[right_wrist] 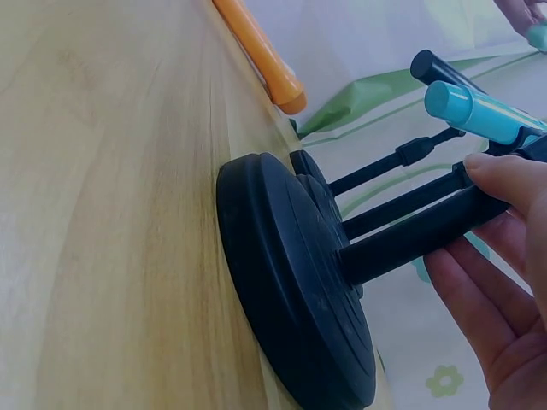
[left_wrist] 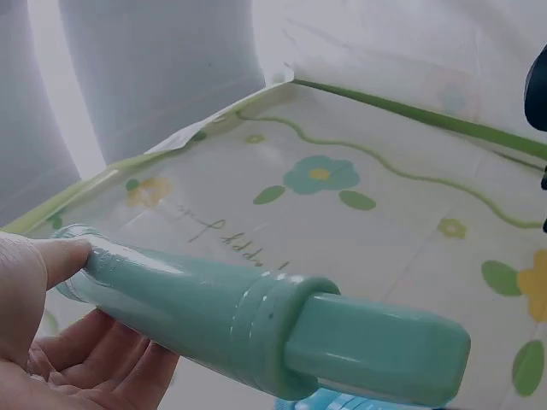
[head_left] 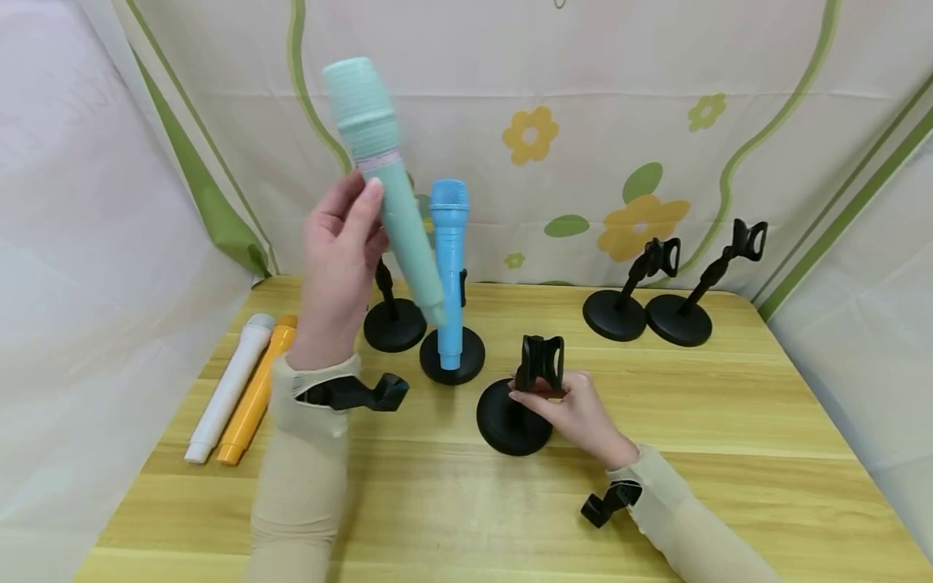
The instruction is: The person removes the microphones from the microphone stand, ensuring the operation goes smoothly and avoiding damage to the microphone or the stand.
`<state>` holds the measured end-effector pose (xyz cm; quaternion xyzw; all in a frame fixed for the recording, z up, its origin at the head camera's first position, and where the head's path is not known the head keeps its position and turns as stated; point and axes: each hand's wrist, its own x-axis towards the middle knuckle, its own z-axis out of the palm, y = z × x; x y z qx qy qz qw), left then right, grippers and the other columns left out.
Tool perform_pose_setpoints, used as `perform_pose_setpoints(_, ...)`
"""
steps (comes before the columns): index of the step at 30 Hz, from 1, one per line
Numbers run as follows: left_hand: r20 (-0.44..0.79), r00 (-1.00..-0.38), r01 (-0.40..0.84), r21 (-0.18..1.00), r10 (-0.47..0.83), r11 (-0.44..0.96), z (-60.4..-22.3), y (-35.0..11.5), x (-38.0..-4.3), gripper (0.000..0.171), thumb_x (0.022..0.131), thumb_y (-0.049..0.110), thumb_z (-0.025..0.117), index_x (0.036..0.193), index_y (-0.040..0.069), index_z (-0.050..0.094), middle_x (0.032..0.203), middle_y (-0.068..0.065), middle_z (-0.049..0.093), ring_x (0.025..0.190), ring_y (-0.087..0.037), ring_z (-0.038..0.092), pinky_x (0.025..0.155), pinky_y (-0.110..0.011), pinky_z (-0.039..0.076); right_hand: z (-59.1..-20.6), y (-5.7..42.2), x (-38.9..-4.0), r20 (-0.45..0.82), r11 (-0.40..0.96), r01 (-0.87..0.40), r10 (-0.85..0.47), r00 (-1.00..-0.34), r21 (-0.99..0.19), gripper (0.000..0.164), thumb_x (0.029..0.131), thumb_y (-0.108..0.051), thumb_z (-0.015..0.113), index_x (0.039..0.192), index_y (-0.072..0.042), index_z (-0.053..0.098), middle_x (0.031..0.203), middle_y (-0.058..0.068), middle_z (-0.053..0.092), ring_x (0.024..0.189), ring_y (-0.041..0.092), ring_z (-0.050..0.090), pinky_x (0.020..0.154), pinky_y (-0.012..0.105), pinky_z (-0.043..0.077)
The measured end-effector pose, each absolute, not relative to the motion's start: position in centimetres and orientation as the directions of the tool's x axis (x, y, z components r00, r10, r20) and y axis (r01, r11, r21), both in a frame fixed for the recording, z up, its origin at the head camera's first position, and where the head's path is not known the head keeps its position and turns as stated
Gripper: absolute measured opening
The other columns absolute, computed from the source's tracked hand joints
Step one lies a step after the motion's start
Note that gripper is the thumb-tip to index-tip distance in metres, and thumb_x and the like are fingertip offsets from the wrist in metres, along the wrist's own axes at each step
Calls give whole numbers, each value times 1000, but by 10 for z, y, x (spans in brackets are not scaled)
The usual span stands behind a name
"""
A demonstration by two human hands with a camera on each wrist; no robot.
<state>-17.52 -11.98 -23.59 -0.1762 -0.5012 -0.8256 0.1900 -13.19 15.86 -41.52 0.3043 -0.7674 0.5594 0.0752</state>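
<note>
A mint-green toy microphone is raised in the air, head up and tilted to the left. My left hand grips it near its ringed neck; its narrower tail end shows in the left wrist view. Lower down on the right, my right hand pinches the post of a black microphone stand just below its clip. The round base of that stand is at the wooden surface in the right wrist view. A blue microphone sits upright in another stand between the hands.
Behind the left hand stands another black stand, its top hidden by the mint microphone. White and orange microphones lie on the wooden table at left. Two more stands are at the back right, before a flowered curtain.
</note>
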Motion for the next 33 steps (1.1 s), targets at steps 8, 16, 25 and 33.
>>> perform_pose_setpoints(8, 461, -855, 516, 719, -235, -466, -233, -164, -162, 36, 99, 13, 69, 128, -7, 64, 119, -26, 64, 93, -34, 70, 87, -37, 58, -417, 158, -133, 460, 188, -554, -381, -802, -811, 19, 85, 9, 78, 101, 0, 76, 101, 13, 76, 90, 24, 74, 76, 36, 61)
perform_pose_setpoints(16, 425, -811, 562, 757, -403, -333, -241, -209, -155, 37, 93, 13, 77, 121, -9, 69, 90, -16, 64, 65, -18, 52, 61, -19, 48, -417, 158, -133, 454, 191, -547, -375, -808, -815, 19, 85, 9, 78, 104, 3, 75, 102, 19, 75, 91, 20, 74, 77, 31, 61)
perform_pose_setpoints(25, 223, -838, 363, 909, -497, -205, -272, -257, -157, 46, 83, 15, 87, 124, 1, 72, 115, -13, 72, 94, -21, 70, 78, -21, 58, -416, 158, -132, 460, 188, -549, -369, -808, -814, 22, 85, 10, 78, 103, -2, 74, 101, 20, 74, 89, 20, 74, 77, 30, 61)
perform_pose_setpoints(33, 57, -880, 56, 998, -471, 16, -321, -284, -164, 55, 86, 27, 85, 131, 1, 67, 94, 10, 75, 87, -9, 69, 74, -14, 54, -415, 158, -132, 434, 196, -529, -379, -817, -826, 18, 87, 9, 77, 104, 4, 73, 102, 20, 74, 91, 19, 74, 77, 31, 61)
